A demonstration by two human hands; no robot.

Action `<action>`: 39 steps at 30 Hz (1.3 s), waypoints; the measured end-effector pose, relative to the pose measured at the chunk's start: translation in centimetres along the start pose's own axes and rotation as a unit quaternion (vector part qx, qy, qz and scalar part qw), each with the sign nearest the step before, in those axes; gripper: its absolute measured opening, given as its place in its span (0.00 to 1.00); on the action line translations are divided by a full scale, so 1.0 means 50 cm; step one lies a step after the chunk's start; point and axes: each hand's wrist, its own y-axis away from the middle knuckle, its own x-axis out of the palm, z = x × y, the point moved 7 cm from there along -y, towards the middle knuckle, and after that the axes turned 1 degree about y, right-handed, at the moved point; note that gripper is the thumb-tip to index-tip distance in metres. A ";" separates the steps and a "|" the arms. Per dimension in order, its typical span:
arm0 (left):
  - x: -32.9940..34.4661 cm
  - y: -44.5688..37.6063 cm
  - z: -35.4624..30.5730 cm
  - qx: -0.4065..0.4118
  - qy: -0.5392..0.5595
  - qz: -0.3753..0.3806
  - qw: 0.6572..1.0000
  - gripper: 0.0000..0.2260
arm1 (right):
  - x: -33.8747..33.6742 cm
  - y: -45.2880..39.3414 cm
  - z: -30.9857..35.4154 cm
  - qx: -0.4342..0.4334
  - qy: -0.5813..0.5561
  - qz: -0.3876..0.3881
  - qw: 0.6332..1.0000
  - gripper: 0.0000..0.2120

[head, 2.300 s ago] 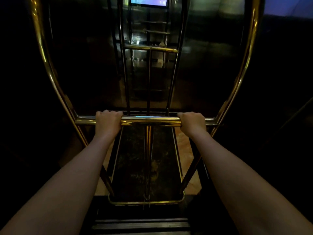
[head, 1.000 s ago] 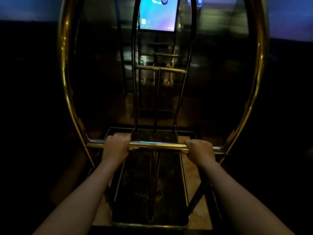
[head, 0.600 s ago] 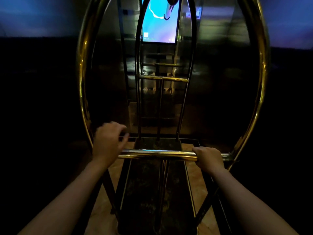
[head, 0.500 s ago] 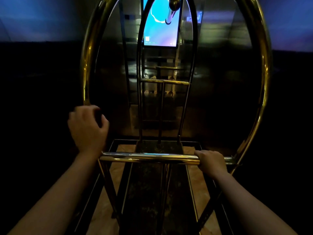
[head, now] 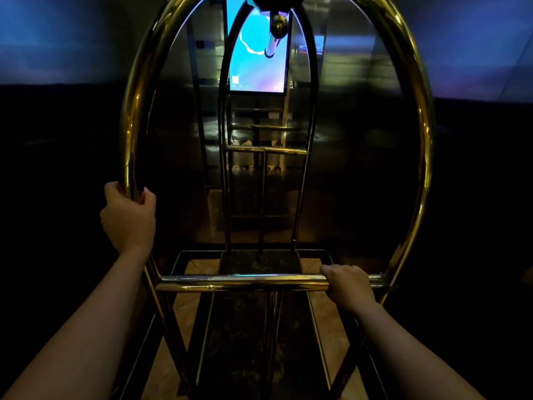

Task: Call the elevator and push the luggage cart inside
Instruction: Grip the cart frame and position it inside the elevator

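A brass luggage cart fills the head view, its arched frame (head: pixel 424 134) rising around a dark carpeted deck (head: pixel 259 327). My left hand (head: pixel 128 217) is wrapped around the left upright of the arch, well above the crossbar. My right hand (head: pixel 349 287) grips the right end of the horizontal brass push bar (head: pixel 239 282). The cart stands inside the dim elevator, its front close to the reflective back wall (head: pixel 354 157). No luggage is visible on the deck.
A lit blue screen (head: pixel 256 64) hangs on the back wall behind the cart's far arch (head: pixel 265 150). Dark walls close in on both sides. Tan marble floor (head: pixel 323 313) shows beside the deck. A brass ball (head: pixel 278 24) hangs from the cart's top.
My left hand let go of the push bar, rose to the left and closed on the arch's left upright. The view tilted up and the cart rolled further in. My right hand stayed put.
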 end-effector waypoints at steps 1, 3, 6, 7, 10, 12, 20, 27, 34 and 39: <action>-0.002 0.001 -0.001 -0.001 -0.004 -0.004 1.000 0.14 | -0.001 0.002 0.001 0.000 -0.010 0.008 1.000 0.14; -0.005 0.002 0.003 -0.002 -0.011 -0.005 1.000 0.15 | -0.004 0.003 0.000 0.000 -0.045 0.036 0.998 0.17; -0.011 0.002 0.000 0.000 -0.012 -0.009 1.000 0.16 | -0.042 0.005 -0.004 0.028 -0.165 0.039 0.985 0.18; -0.013 0.003 -0.001 -0.003 -0.013 -0.009 1.000 0.16 | -0.072 0.007 -0.013 0.047 -0.199 -0.009 0.979 0.20; -0.012 0.005 0.000 -0.009 -0.010 -0.003 1.000 0.15 | -0.231 0.034 -0.069 0.115 -0.125 -0.274 0.947 0.20; -0.014 0.006 -0.001 -0.005 -0.008 -0.003 1.000 0.15 | -0.335 0.064 -0.125 0.180 -0.093 -0.409 0.890 0.18; -0.023 0.011 0.000 -0.005 -0.006 -0.029 1.000 0.15 | -0.327 0.011 -0.237 0.281 -0.370 -0.366 0.806 0.08; -0.016 0.003 0.012 -0.008 0.005 -0.032 0.999 0.16 | -0.325 0.003 -0.241 0.279 -0.356 -0.397 0.799 0.11; -0.009 0.001 0.016 -0.009 0.011 -0.037 0.999 0.16 | -0.321 -0.003 -0.249 0.272 -0.351 -0.398 0.803 0.11; -0.018 0.004 0.006 -0.012 0.003 -0.040 0.999 0.15 | -0.322 -0.007 -0.246 0.272 -0.352 -0.392 0.805 0.10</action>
